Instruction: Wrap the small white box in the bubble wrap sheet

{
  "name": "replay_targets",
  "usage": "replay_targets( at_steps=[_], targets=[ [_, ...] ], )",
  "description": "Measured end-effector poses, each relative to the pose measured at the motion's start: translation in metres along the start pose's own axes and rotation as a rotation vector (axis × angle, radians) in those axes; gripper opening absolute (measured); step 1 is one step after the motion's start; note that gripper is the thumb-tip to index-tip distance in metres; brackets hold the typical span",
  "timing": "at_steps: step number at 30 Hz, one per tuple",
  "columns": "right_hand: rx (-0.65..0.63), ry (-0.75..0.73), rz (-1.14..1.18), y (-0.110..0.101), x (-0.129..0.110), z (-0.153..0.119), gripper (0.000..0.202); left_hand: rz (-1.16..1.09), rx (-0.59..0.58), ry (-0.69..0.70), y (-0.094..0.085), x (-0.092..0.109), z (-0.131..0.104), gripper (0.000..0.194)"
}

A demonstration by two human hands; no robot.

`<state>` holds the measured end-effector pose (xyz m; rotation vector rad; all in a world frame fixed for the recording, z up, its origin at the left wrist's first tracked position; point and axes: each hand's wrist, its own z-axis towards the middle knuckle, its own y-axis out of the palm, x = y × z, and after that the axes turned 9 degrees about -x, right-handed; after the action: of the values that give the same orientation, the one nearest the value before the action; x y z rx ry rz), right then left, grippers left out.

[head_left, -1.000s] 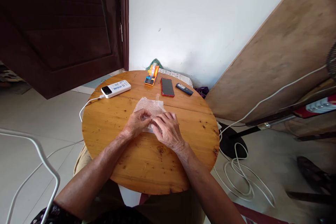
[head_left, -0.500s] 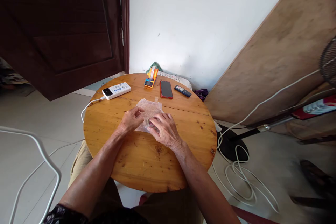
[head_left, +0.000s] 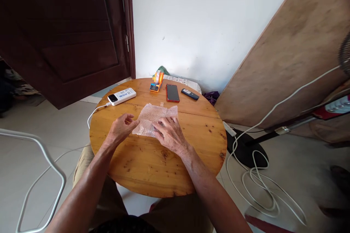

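Note:
A sheet of clear bubble wrap (head_left: 149, 114) lies spread on the round wooden table (head_left: 142, 164) in front of me. My left hand (head_left: 121, 129) is at its left edge, thumb stretched toward the wrap and the other fingers loosely curled apart from it; nothing shows in its grasp. Over the right part of the sheet rests my right hand (head_left: 171, 133), fingers spread and bent, pressing on the wrap. A small dark patch shows beneath its thumb and forefinger, too hidden to make out.
Beyond the wrap are an orange tape dispenser (head_left: 156, 82), a red-edged phone (head_left: 172, 93) and a dark handheld device (head_left: 190, 94). A white power bank (head_left: 121, 96) with a cable sits at the left. A fan base (head_left: 250, 149) and coiled cable (head_left: 262, 189) occupy the floor at right.
The bubble wrap has been spread wider and flatter, to both left and right. My left hand has moved left and its fingers have loosened; my right hand stays nearly in place.

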<state>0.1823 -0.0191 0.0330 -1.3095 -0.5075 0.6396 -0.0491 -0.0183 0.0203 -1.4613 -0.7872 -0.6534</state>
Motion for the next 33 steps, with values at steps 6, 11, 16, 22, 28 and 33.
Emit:
replay_targets(
  at_steps=[6,11,16,22,28,33],
  targets=[
    [0.007,0.002,-0.012,0.0,-0.001,0.001,0.024,0.273,-0.076,-0.087,0.002,0.004,-0.009,0.042],
    [0.019,0.013,0.013,0.0,-0.001,0.001,0.025,0.228,-0.144,-0.02,0.006,0.006,-0.001,0.024],
    [0.029,0.009,0.017,-0.001,-0.001,0.0,0.025,-0.097,-0.125,-0.004,-0.001,0.0,-0.001,0.034],
    [0.026,0.005,0.012,0.0,-0.001,0.001,0.023,-0.031,-0.194,-0.171,-0.004,0.005,-0.004,0.049],
    [0.018,0.014,-0.016,0.0,-0.002,0.001,0.026,0.073,-0.235,-0.211,0.005,0.015,0.006,0.03],
    [0.031,0.012,-0.032,0.0,-0.004,0.0,0.038,-0.169,-0.318,-0.247,0.009,0.019,0.007,0.017]
  ],
)
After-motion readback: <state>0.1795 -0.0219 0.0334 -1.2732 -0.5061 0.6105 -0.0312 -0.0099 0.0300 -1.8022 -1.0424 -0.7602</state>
